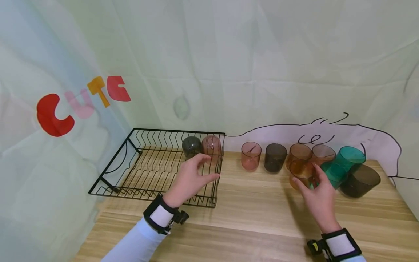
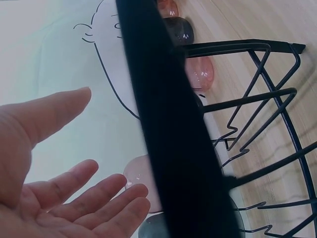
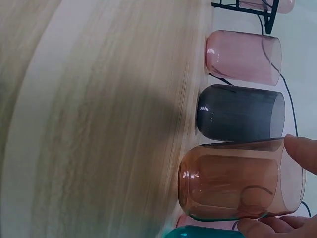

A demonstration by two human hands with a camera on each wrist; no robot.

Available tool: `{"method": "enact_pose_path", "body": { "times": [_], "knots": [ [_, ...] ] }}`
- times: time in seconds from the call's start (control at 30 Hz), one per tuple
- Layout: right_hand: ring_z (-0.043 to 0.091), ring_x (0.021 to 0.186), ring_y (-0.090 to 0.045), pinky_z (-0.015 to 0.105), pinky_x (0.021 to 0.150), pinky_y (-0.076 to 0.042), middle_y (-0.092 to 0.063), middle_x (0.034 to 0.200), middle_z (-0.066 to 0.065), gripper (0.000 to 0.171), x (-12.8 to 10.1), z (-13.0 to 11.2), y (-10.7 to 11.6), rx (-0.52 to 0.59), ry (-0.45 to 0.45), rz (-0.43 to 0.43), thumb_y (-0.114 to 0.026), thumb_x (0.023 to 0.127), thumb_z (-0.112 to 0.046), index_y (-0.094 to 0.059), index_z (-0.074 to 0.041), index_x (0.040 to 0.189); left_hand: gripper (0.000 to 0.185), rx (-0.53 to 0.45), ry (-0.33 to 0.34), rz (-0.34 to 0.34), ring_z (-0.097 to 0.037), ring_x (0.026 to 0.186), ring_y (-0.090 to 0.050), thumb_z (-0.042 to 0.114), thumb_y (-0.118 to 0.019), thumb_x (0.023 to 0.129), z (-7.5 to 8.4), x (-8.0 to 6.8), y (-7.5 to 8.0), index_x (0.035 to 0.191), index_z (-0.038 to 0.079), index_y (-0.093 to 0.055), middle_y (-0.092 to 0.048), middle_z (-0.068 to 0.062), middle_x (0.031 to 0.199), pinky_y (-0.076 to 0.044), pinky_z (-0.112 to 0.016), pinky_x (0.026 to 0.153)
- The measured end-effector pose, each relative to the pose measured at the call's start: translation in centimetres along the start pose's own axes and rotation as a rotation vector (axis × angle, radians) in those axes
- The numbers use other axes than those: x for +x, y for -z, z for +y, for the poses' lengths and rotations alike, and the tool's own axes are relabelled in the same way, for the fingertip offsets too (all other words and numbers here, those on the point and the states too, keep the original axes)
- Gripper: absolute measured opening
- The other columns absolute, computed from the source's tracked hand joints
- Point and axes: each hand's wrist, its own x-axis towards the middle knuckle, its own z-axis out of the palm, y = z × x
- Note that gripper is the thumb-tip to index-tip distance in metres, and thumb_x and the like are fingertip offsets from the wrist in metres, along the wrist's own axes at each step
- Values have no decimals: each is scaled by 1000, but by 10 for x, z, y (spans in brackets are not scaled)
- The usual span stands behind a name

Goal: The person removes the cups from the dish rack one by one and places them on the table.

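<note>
My right hand [image 1: 320,198] pinches an amber glass [image 1: 298,179] near its rim, thumb on one side and fingers on the other. The same amber glass [image 3: 225,181] fills the lower right of the right wrist view, in front of other glasses. Over the right end of a black wire dish rack [image 1: 154,198], my left hand [image 1: 188,180] holds nothing, its thumb and fingers apart. Just beyond it in the rack are a pink glass [image 1: 211,142] and a dark grey glass [image 1: 191,145], bottoms up.
Right of the rack, a pink glass [image 1: 251,156] and a dark grey glass [image 1: 275,158] stand upright. Another amber glass [image 1: 299,151], a pinkish glass [image 1: 323,153], two teal glasses [image 1: 351,155] and a wide brown glass [image 1: 360,181] cluster around my right hand. A printed cloth [image 1: 229,72] hangs behind.
</note>
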Motion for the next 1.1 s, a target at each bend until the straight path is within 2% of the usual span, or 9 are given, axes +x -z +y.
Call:
{"method": "enact_pose_path", "body": {
  "times": [0.3, 0.53, 0.7, 0.93, 1.1],
  "knots": [
    [38, 115, -51, 54, 93, -44, -46, 138, 24, 83, 0, -5, 2, -124, 56, 28, -75, 78, -29, -32, -4, 144, 51, -22, -2, -3, -20, 116, -56, 33, -79, 73, -2, 0, 1, 116, 14, -59, -63, -1, 119, -45, -39, 100],
    [42, 122, -46, 57, 97, -41, -42, 141, 24, 85, -1, -8, 4, -170, 80, 30, -76, 78, -24, -29, -4, 145, 53, 24, 7, 17, -19, 115, -57, 39, -79, 73, -4, -2, 7, 117, 16, -59, -63, 0, 120, -47, -39, 97],
    [41, 123, -46, 56, 97, -41, -43, 141, 23, 82, -2, -11, 6, -171, 130, 72, -76, 77, -19, -32, -4, 144, 57, 48, 7, 31, -20, 113, -58, 41, -78, 72, -4, 0, 16, 118, 15, -57, -63, -3, 120, -48, -39, 96],
    [40, 115, -52, 56, 89, -45, -50, 136, 21, 75, -1, -23, 12, -134, 238, 173, -78, 74, -15, -41, -2, 139, 65, 55, 6, 50, -23, 116, -55, 44, -76, 74, -9, 6, 37, 125, 12, -53, -60, -7, 126, -47, -42, 96],
    [36, 124, -46, 56, 97, -41, -48, 139, 16, 72, -2, -42, 19, -108, 304, 165, -78, 74, -16, -46, -8, 137, 74, 107, -19, 104, -29, 123, -50, 36, -78, 75, -13, 17, 51, 135, 11, -43, -54, -13, 132, -44, -47, 99]
  ]
}}
